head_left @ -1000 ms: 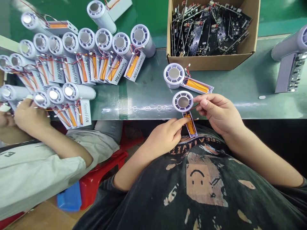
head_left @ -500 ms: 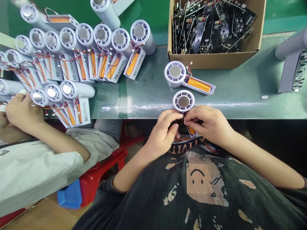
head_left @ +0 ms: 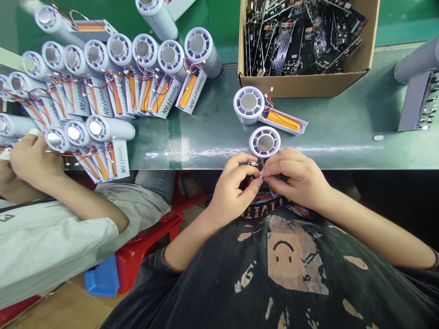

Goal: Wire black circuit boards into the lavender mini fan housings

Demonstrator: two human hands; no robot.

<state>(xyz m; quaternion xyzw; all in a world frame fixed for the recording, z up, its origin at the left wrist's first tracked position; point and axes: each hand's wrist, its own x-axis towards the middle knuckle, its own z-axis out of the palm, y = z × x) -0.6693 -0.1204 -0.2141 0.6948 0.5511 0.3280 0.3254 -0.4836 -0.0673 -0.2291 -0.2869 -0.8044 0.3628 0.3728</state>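
Note:
At the bench's front edge, a round white fan unit [head_left: 265, 142] stands just beyond my fingertips, its wires running down toward them. My left hand [head_left: 235, 189] is closed on a small black circuit board [head_left: 253, 163], mostly hidden behind the fingers. The fingertips of my right hand [head_left: 297, 177] pinch a tiny white wire connector [head_left: 261, 177] against the left thumb and forefinger. The fan's battery case lies beneath my right hand, nearly all covered. Behind sits another fan [head_left: 248, 101] with its open case and orange battery [head_left: 283, 120].
A cardboard box [head_left: 305, 87] full of black circuit boards stands at the back. Rows of fans [head_left: 169, 55] with cases fill the left side. A co-worker's hand [head_left: 36, 157] is at far left. One fan with a board [head_left: 425, 103] lies at right.
My hands have come together, and the right fingertips now meet the left thumb and forefinger at the connector. The circuit board's end now shows above my left fingers. The near fan shifted slightly.

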